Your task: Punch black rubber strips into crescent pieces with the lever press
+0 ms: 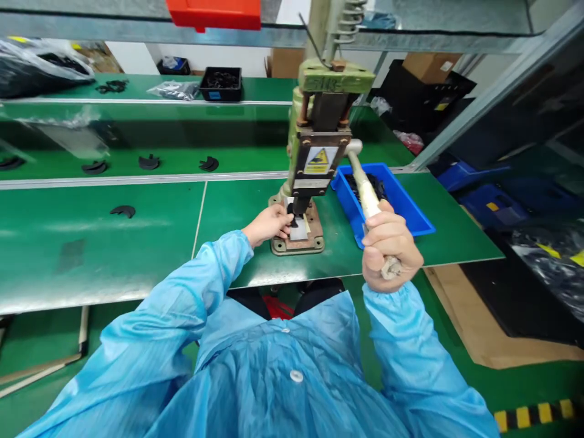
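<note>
Nearest the viewpoint is the wearer's light-blue smock, buttoned at the front, its sleeves reaching both wrists. The small black part sits at the foot of the green hand press, directly below the ram; its outline is partly covered by fingers. The left hand grasps that part between thumb and fingertips. Whether the ram touches the part cannot be determined. Beneath lies a pale plate on the bolted base. A yellow warning label is fixed to the press front. The right hand is clenched around the wrapped lever, which slants down from the press's right side. Just beside the press, a blue bin holds dark pieces, individually indistinct. To the left, one curved black piece lies on the green bench; more such pieces sit in a row behind the metal strip. Further back stands a black tray of dark items; a red container is overhead.
</note>
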The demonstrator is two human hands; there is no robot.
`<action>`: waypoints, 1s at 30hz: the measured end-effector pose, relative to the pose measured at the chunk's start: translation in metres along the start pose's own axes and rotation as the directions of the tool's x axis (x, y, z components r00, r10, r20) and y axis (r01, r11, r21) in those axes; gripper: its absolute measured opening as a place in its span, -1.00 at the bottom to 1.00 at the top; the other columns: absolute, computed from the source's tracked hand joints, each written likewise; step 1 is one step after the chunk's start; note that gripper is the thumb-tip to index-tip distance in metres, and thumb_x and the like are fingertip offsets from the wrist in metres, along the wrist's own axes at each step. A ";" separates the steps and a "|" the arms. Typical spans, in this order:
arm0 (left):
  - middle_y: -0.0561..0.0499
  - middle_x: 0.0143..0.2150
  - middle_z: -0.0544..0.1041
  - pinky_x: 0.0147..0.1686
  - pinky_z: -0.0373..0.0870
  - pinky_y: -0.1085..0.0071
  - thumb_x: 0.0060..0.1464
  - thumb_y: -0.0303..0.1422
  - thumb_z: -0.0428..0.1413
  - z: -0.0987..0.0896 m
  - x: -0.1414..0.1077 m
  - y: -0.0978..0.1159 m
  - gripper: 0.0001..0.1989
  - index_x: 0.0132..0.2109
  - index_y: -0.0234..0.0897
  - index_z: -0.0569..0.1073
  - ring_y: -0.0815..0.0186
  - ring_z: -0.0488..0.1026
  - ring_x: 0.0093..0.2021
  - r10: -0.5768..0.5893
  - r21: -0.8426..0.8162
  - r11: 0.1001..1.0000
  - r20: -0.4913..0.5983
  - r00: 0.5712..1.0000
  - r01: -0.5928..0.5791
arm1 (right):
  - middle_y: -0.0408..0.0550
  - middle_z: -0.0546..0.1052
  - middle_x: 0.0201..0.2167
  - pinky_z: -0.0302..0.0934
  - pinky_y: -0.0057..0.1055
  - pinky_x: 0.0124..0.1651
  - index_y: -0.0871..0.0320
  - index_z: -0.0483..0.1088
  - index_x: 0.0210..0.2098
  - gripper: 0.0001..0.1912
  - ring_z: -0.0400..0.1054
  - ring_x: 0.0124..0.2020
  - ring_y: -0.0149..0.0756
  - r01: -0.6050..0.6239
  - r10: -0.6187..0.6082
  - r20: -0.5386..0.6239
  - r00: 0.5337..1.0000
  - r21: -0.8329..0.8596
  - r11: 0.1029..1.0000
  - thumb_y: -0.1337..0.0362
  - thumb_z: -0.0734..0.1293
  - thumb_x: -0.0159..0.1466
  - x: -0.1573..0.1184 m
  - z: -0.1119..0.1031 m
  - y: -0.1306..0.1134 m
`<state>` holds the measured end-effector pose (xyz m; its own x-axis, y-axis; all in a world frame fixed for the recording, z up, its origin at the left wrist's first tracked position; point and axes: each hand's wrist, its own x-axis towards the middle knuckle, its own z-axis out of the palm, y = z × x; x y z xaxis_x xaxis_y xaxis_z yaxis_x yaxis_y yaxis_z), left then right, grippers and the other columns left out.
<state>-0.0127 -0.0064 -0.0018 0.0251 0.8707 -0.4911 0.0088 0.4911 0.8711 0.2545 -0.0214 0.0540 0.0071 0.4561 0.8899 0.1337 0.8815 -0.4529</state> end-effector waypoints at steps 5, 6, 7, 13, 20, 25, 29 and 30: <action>-0.10 -0.18 0.66 -0.22 0.58 0.37 0.17 -0.09 0.42 -0.084 -0.036 -0.018 -0.60 -0.02 -0.26 0.60 0.22 0.66 -0.17 0.274 0.135 0.947 0.129 0.953 -0.290 | -0.19 0.46 -0.64 0.54 0.26 0.14 0.06 0.24 -0.64 -0.44 0.52 -0.43 -0.18 0.094 -0.093 -0.181 0.979 -0.004 0.996 -0.10 0.56 0.13 -0.001 0.008 0.023; -0.12 -0.14 0.67 -0.15 0.58 0.34 0.21 -0.11 0.38 -0.116 -0.041 -0.020 -0.64 0.00 -0.27 0.61 0.20 0.65 -0.11 0.303 0.249 0.922 0.011 0.953 -0.296 | -0.18 0.43 -0.68 0.56 0.25 0.09 0.07 0.20 -0.67 -0.39 0.50 -0.47 -0.19 0.105 -0.104 -0.227 0.968 -0.005 0.994 -0.14 0.57 0.10 -0.001 0.012 0.028; -0.14 -0.09 0.67 -0.07 0.57 0.31 0.26 -0.16 0.33 -0.152 -0.048 -0.022 -0.69 0.01 -0.28 0.62 0.19 0.64 -0.07 0.337 0.379 0.888 -0.147 0.930 -0.262 | -0.18 0.39 -0.71 0.57 0.25 0.03 0.07 0.15 -0.70 -0.34 0.47 -0.51 -0.20 0.119 -0.115 -0.278 0.954 -0.003 0.993 -0.18 0.56 0.08 0.000 0.016 0.033; -0.34 0.36 0.50 0.44 0.28 0.12 0.23 -0.43 0.17 -0.369 -0.089 -0.036 -0.53 0.26 -0.43 0.51 -0.02 0.41 0.38 0.381 0.677 0.576 -0.719 0.582 0.459 | -0.17 0.27 -0.79 0.56 0.25 -0.14 0.08 -0.01 -0.75 -0.23 0.36 -0.63 -0.22 0.131 -0.130 -0.432 0.892 -0.028 0.991 -0.24 0.52 0.04 0.005 0.028 0.038; -0.31 0.36 0.55 0.38 0.36 0.08 0.17 -0.37 0.17 -0.434 -0.094 -0.054 -0.47 0.27 -0.37 0.56 -0.14 0.45 0.38 0.226 0.763 0.371 -0.627 0.745 0.529 | -0.22 0.33 -0.77 0.56 0.12 -0.10 0.11 0.02 -0.79 -0.23 0.40 -0.61 -0.27 0.170 -0.133 -0.442 0.887 0.046 0.984 -0.15 0.61 -0.04 0.004 0.025 0.038; -0.28 0.27 0.59 0.23 0.46 0.10 0.45 -0.16 -0.03 -0.419 -0.075 -0.063 -0.53 0.28 -0.28 0.53 -0.09 0.53 0.23 0.306 0.784 0.053 -0.603 0.737 0.619 | -0.22 0.41 -0.65 0.54 0.21 0.16 0.07 0.22 -0.67 -0.47 0.47 -0.44 -0.25 0.072 -0.069 -0.238 0.969 0.001 0.997 0.00 0.56 0.11 0.001 0.016 0.019; -0.21 0.14 0.63 0.08 0.49 0.24 0.50 -0.24 -0.07 -0.383 -0.062 -0.053 -0.61 0.26 -0.33 0.44 0.03 0.58 0.08 0.292 0.816 -0.068 -0.534 0.793 0.575 | -0.21 0.44 -0.56 0.48 0.20 0.29 0.06 0.27 -0.57 -0.61 0.50 -0.33 -0.25 0.001 -0.005 -0.134 0.991 -0.031 1.000 0.15 0.50 0.21 0.001 0.011 0.004; -0.21 0.14 0.63 0.06 0.49 0.24 0.49 -0.24 -0.05 -0.368 -0.060 -0.049 -0.61 0.27 -0.32 0.44 0.03 0.58 0.07 0.287 0.853 -0.068 -0.481 0.829 0.518 | -0.21 0.45 -0.55 0.47 0.18 0.31 0.06 0.28 -0.56 -0.63 0.51 -0.31 -0.25 -0.007 0.004 -0.118 0.993 -0.030 1.000 0.17 0.50 0.22 0.001 0.010 0.002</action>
<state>-0.3822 -0.0731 -0.0165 -0.4572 0.8750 -0.1595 0.8647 0.3953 -0.3100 0.2452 -0.0180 0.0539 0.1240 0.4417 0.8885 0.1632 0.8742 -0.4574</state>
